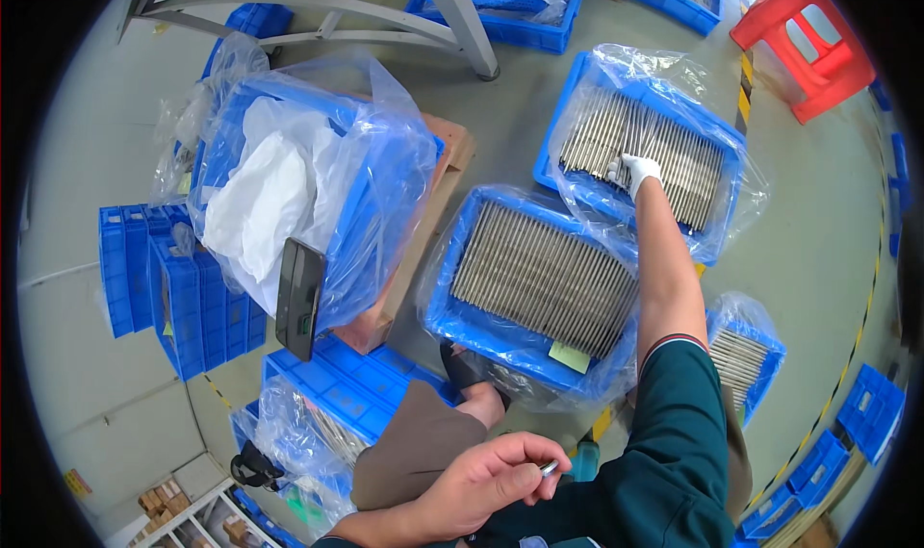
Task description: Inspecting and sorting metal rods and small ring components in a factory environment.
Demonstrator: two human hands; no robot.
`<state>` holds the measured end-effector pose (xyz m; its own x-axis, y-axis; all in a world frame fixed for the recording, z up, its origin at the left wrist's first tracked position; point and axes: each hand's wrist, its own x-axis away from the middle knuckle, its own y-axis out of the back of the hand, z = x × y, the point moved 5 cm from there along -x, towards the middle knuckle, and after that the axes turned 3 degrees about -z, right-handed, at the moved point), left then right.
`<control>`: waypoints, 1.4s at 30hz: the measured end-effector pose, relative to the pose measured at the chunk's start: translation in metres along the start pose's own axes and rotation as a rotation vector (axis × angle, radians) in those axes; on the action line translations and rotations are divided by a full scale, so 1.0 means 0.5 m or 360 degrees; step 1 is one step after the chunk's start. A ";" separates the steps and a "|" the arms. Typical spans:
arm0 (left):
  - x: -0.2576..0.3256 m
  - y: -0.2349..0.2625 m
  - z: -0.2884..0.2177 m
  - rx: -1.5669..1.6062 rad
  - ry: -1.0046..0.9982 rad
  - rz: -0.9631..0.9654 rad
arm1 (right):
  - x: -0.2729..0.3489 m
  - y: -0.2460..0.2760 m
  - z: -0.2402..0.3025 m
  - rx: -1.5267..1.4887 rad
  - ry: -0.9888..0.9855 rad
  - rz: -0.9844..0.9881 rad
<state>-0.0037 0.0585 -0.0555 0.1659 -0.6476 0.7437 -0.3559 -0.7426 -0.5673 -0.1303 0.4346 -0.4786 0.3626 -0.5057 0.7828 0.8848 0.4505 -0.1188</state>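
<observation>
**Q:** Nearest the camera, what does the left hand [486, 481] hold?

**A:** Its bare fingers curl in, thumb and forefinger pinching one short metal pin [549, 468] close to the body, at the near centre of the view.

**Q:** And the right hand [635, 171]?

**A:** White-gloved, it reaches far and to the right, resting on the rows of metal rods [664, 149] in the far blue crate [577, 96], which is lined with clear plastic. Whether its fingers are spread or closed on a rod cannot be told.

**Q:** How do the rods lie?

**A:** Side by side, long axes running near-to-far with a slight tilt, roughly in line with the outstretched forearm. A second full crate [452, 303] sits nearer, just left of that arm; a third, smaller crate [765, 360] shows to its right.

**Q:** Which hand is nearer the rods?

**A:** The right, touching them; the left is well apart, down by the knee.

**Q:** Anything else?

**A:** A dark phone [298, 298] leans on a bagged crate at left; a red stool [804, 43] stands far right.
</observation>
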 end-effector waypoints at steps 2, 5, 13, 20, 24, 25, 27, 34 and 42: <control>-0.003 -0.003 -0.004 0.0028 -0.0013 0.0049 | -0.004 0.016 0.007 0.0270 0.0128 -0.0156; 0.000 -0.006 -0.002 0.0035 -0.0042 0.0059 | 0.007 0.035 0.009 0.0374 0.0182 -0.0215; 0.009 -0.038 0.000 -0.0086 -0.0066 0.0153 | 0.090 0.038 0.030 -0.0445 -0.0203 0.0316; 0.030 -0.067 0.040 -0.0066 -0.0341 0.0137 | 0.371 -0.006 0.095 -0.0074 0.0042 0.0487; 0.016 -0.047 0.053 0.0005 -0.0595 0.0112 | 0.599 -0.027 0.207 0.0386 0.0627 0.0488; 0.011 -0.053 0.051 0.0024 -0.0627 0.0113 | 0.630 -0.005 0.248 0.0540 0.0908 0.0463; 0.022 -0.062 0.032 0.0101 -0.0745 0.0059 | 0.753 0.004 0.321 0.1075 0.1906 0.0506; 0.058 -0.004 -0.024 0.0371 -0.1087 0.0233 | 1.184 0.060 0.256 0.0171 0.1296 0.0704; 0.087 0.018 -0.047 0.0366 -0.1397 0.0369 | 1.215 0.120 0.098 0.0551 0.1074 0.0622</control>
<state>-0.0214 0.0275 -0.0198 0.7818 -0.6112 0.1232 -0.2919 -0.5335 -0.7938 0.1286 0.1904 0.0196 0.8173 -0.5474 0.1798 0.5601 0.8281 -0.0251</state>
